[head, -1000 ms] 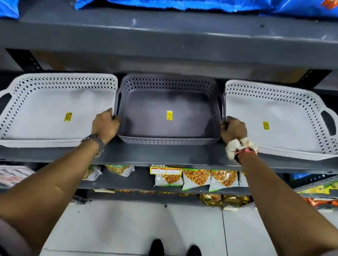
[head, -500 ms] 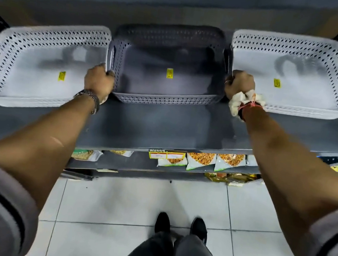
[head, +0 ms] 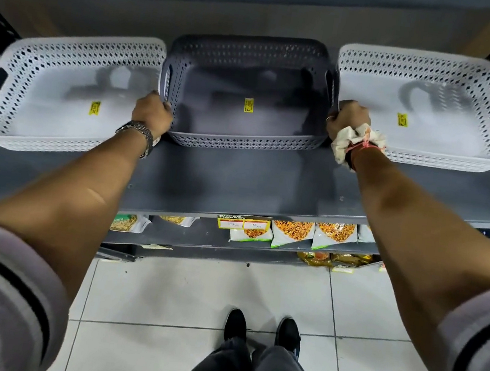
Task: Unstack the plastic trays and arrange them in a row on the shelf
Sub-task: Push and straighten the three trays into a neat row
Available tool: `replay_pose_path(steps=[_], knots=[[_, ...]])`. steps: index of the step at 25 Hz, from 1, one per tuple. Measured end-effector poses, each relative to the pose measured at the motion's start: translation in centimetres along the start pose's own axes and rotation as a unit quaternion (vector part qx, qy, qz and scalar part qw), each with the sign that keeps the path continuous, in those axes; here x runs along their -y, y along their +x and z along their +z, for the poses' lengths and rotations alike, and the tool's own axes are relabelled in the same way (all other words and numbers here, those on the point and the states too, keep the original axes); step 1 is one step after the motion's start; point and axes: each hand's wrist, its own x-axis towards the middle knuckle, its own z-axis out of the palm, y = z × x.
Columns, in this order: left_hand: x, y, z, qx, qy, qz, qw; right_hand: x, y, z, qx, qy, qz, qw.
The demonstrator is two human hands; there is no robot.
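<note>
Pushed deeper onto the shelf (head: 238, 178), the grey tray (head: 243, 91) now sits between two white trays (head: 62, 93), completing a row; left hand (head: 152, 112) and right hand (head: 347, 119) stay clenched on its side handles.

Perforated matt plastic grey tray (head: 249, 98), two white plastic trays (head: 62, 93) (head: 428, 109) alike, smooth painted metal shelf (head: 238, 181), glossy floor tiles (head: 179, 295), metal wristwatch (head: 140, 134), cloth wrist wrap (head: 352, 140).

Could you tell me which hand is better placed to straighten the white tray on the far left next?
Probably the left hand: it grips the dark grey tray where it meets the left white tray. The right hand is at the grey tray's far side.
</note>
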Motion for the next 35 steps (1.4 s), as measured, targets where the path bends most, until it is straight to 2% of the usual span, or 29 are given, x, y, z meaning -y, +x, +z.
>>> replay_pose_path(steps=[15, 35], knots=[[2.9, -8.8, -0.9, 0.022, -0.007, 0.014, 1.000, -2.6, -8.7, -0.9, 0.012, -0.017, -0.030, 0.999], [3.9, -11.2, -1.6, 0.049, -0.031, 0.013, 0.998, -3.1, -11.2, -2.2, 0.052, 0.001, -0.029, 0.998]])
